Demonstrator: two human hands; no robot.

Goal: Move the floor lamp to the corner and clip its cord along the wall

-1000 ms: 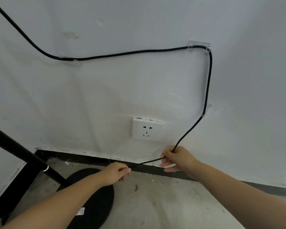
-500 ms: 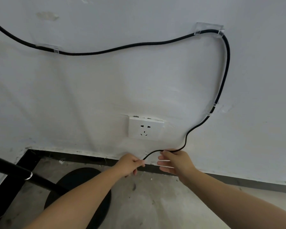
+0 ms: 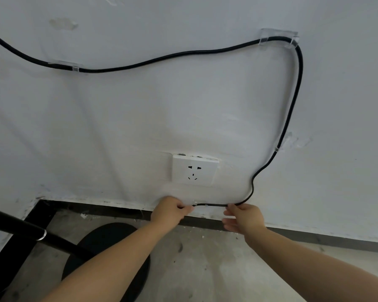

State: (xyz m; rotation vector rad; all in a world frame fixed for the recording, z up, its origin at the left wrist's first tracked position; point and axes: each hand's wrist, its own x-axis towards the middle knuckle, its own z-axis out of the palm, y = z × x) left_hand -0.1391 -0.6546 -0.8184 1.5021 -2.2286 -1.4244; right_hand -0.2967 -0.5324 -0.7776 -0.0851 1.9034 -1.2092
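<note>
- Head view: both hands pinch the black cord [image 3: 214, 205] low in the middle, under the socket [image 3: 194, 170].
- Left hand [image 3: 172, 211] grips one end.
- Right hand [image 3: 243, 216] grips the bend.
- Lamp base [image 3: 100, 240] sits lower left.

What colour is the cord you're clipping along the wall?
Black, against the white wall; the cord shows plainly in the head view, the only one.
</note>
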